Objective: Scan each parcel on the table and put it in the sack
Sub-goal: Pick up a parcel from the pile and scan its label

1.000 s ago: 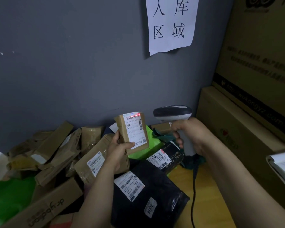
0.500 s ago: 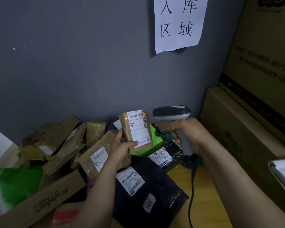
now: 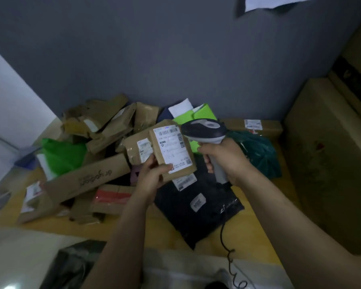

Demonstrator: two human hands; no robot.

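Wall notice (image 3: 275,2) mostly beyond top edge

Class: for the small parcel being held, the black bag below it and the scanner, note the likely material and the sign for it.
Small parcel: brown cardboard or kraft paper, matt, with a white paper label. Black bag: thin plastic film, probably; it wrinkles and catches glints. Scanner: hard moulded plastic, dark and grey, smooth with a slight sheen.

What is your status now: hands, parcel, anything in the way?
Left hand holds small brown parcel, label up. Right hand grips scanner beside it. Nothing between scanner and label.
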